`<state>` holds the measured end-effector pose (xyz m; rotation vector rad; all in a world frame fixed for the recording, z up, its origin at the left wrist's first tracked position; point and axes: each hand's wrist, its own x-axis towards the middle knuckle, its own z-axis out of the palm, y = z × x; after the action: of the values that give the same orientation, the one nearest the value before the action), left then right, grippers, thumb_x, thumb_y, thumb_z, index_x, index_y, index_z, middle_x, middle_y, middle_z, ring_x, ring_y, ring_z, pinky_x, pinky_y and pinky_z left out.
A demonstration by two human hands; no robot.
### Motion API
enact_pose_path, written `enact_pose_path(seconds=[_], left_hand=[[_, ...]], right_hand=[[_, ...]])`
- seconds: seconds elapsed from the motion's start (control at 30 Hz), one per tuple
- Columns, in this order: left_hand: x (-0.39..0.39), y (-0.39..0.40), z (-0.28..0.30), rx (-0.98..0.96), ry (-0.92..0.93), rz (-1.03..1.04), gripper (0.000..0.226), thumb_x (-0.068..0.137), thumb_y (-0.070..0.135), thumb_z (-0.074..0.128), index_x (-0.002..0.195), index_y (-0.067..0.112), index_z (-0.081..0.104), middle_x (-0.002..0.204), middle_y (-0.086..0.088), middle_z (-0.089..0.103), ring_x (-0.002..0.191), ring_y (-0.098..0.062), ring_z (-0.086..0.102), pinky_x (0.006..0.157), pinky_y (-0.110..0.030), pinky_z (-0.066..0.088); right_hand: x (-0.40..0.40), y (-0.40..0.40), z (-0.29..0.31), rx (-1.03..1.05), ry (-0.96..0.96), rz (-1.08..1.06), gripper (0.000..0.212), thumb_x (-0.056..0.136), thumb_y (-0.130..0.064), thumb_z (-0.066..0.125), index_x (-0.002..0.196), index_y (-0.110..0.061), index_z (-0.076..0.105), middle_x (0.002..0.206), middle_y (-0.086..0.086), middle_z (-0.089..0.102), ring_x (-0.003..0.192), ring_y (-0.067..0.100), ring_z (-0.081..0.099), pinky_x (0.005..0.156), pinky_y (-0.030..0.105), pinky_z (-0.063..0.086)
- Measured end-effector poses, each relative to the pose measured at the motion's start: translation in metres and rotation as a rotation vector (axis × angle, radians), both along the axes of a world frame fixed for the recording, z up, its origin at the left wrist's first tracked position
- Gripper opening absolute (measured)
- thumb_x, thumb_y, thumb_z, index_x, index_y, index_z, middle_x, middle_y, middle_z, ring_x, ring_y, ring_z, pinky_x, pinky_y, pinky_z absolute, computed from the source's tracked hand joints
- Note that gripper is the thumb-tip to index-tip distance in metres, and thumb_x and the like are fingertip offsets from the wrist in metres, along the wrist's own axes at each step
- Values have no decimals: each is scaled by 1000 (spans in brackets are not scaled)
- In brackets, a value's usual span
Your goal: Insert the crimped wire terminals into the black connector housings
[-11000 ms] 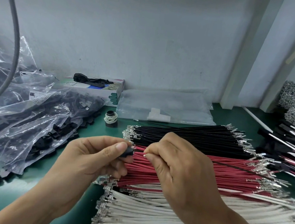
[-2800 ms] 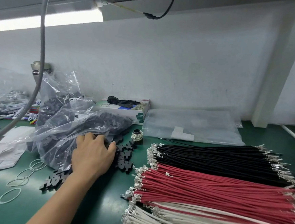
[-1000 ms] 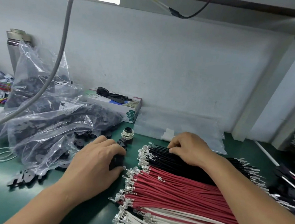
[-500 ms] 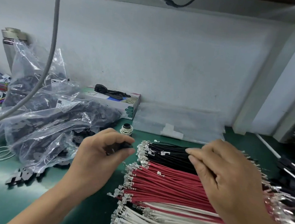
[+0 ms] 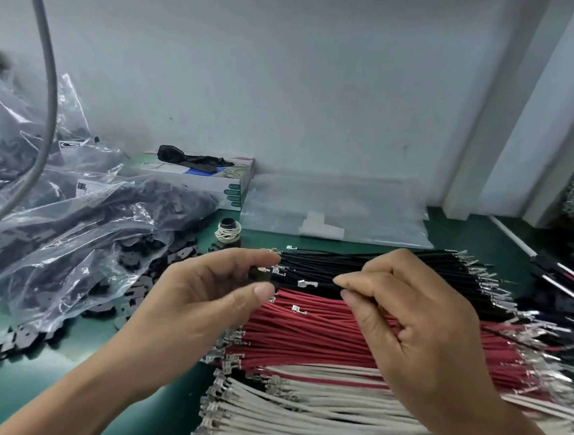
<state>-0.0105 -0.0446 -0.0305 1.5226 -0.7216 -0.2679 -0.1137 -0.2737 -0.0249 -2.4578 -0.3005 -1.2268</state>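
My left hand (image 5: 203, 303) pinches a small black connector housing (image 5: 262, 276) between thumb and forefinger, held above the left ends of the wires. My right hand (image 5: 410, 333) hovers just to its right, thumb and forefinger pinched on a thin black wire whose metal terminal (image 5: 303, 283) points left toward the housing, a short gap away. Below the hands lie three flat bundles of crimped wires: black wires (image 5: 412, 271) at the back, red wires (image 5: 303, 335) in the middle, white wires (image 5: 297, 420) nearest me.
A clear plastic bag of black housings (image 5: 72, 221) spills loose housings (image 5: 25, 341) onto the green bench at left. Behind stand a cardboard box (image 5: 219, 184), a small roll with rubber bands (image 5: 228, 230) and a flat clear bag (image 5: 347, 218). A grey cable (image 5: 46, 95) hangs at left; more wires (image 5: 569, 280) lie at right.
My left hand lifted a housing from the pile and brought it over the wire ends. My right hand took a black wire from the bundle and now holds its terminal toward the housing.
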Motion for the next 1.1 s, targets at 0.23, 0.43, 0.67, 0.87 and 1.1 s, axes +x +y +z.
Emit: enact_pose_path(seconds=[0.23,0.43,0.67,0.87,1.1], left_hand=[[-5,-2,1,191,-433,228,19,89,52,71,102,39,77,81,3,68,67,-15,63,61,-25,51],[-13,-6,3,195,-495,225,28,86,38,80,113,31,80,86,14,71,73,-8,67,64,-9,45],[-14,-6,5,269,-591,219,19,90,34,70,109,38,75,87,23,69,76,-1,67,66,-4,43],[-12,-5,2,108,-301,135,20,84,29,82,102,39,80,71,4,73,56,-8,64,60,-19,52],[-11,-4,7,-37,-21,-37,23,73,20,82,96,17,83,76,-24,74,50,-17,59,56,-21,53]], right_hand=[[-1,7,-1,54,-1,33,15,95,-22,65,97,-16,78,90,-7,63,77,9,62,63,26,50],[-1,9,0,64,39,39,17,97,-24,62,98,-18,77,90,-9,63,80,11,63,64,29,51],[0,11,1,7,69,17,26,100,-31,55,97,-19,77,88,-10,63,77,10,62,61,31,52],[-2,10,6,11,156,76,26,98,-34,53,95,-22,76,87,-15,62,79,8,62,64,28,51],[-3,10,9,18,185,96,23,98,-35,55,94,-24,75,87,-17,60,81,7,61,67,28,51]])
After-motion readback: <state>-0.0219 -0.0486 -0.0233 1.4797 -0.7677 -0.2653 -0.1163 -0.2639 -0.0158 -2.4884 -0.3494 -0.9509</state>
